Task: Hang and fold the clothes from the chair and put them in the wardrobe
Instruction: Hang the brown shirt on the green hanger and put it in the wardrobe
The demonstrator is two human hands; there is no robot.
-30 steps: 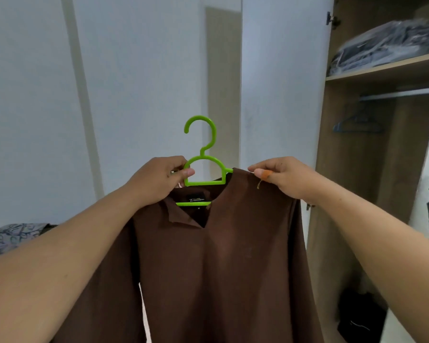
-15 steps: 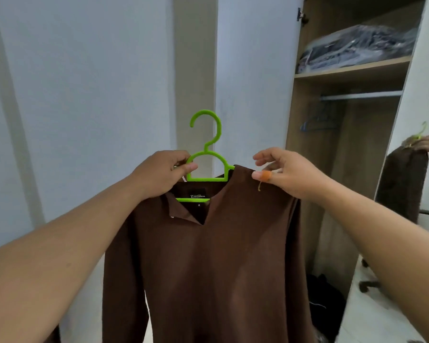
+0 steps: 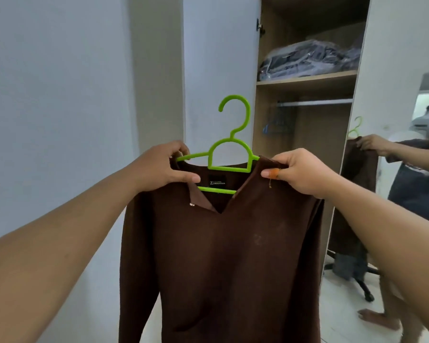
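So a brown long-sleeved shirt [image 3: 223,256] is being held up in the middle of the frame, already sitting on a bright green hanger [image 3: 229,154], with the hook sticking up above the collar. The left end of the hanger, plus the shirt's shoulder there, is being gripped by the left hand [image 3: 164,167], fingers curled round it. The other shoulder is being pinched between thumb and fingers of the right hand [image 3: 300,172], and a bit of orange is being shown on that thumb, can't tell what it is tbh.

The wardrobe [image 3: 305,115] is being kept open in the upper right of the frame, behind the shirt. A metal rail [image 3: 315,103] is being crossed under the shelf [image 3: 307,81], and a blue hanger [image 3: 276,126] is being hung from it at the left end. Bagged folded clothes [image 3: 310,63] are being stored on top of that shelf. At the right edge of the frame, the same scene is being reflected in a door mirror [image 3: 401,169].
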